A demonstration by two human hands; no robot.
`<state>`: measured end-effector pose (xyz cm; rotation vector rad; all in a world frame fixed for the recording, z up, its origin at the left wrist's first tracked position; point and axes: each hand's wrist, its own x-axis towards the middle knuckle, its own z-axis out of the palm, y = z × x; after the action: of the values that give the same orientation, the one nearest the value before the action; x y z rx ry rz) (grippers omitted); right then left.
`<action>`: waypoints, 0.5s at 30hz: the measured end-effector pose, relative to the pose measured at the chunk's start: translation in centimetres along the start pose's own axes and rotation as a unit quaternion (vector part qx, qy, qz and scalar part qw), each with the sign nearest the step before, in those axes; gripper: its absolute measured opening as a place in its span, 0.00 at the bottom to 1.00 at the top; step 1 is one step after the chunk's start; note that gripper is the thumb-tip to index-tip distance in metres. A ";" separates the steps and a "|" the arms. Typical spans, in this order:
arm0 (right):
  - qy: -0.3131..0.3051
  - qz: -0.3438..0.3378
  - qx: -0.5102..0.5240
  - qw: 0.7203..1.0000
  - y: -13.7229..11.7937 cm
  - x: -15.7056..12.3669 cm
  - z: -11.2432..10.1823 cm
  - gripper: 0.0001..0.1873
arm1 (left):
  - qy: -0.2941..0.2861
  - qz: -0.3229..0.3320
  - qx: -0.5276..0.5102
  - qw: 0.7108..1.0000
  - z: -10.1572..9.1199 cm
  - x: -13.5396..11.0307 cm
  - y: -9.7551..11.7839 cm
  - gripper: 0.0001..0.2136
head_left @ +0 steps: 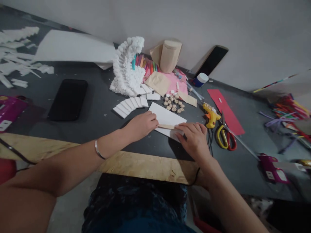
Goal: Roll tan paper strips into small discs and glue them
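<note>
A narrow brown paper strip [167, 126], perhaps rolled or folded, lies across a piece of white card [167, 116] on the dark table. My left hand [143, 125] is closed on the strip's left end. At its right end, the fingers of my right hand [194, 139] pinch it, with the thumb toward me. Just beyond the card sits a cluster of small brown paper rolls [173, 103]. Several white foam pieces [130, 105] are fanned out behind my left hand. The parts of the strip under my fingers are hidden.
Right of my hands lie a yellow glue gun [211, 116], scissors [225, 136] and a red paper strip [225, 111]. A white bumpy model [126, 69] and brown paper roll [170, 56] stand behind. A black phone [68, 99] lies left.
</note>
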<state>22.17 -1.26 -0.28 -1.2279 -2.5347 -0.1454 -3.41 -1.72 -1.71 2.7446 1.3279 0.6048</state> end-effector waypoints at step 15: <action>-0.141 0.031 0.214 0.966 0.4 2.6 -0.3 0.14 | 0.001 -0.096 -0.173 0.980 -0.6 -0.2 -0.4 0.07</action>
<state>21.07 0.82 0.83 -1.2135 -2.5595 0.6013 -3.99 -1.66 -1.33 2.3112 1.3227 0.7429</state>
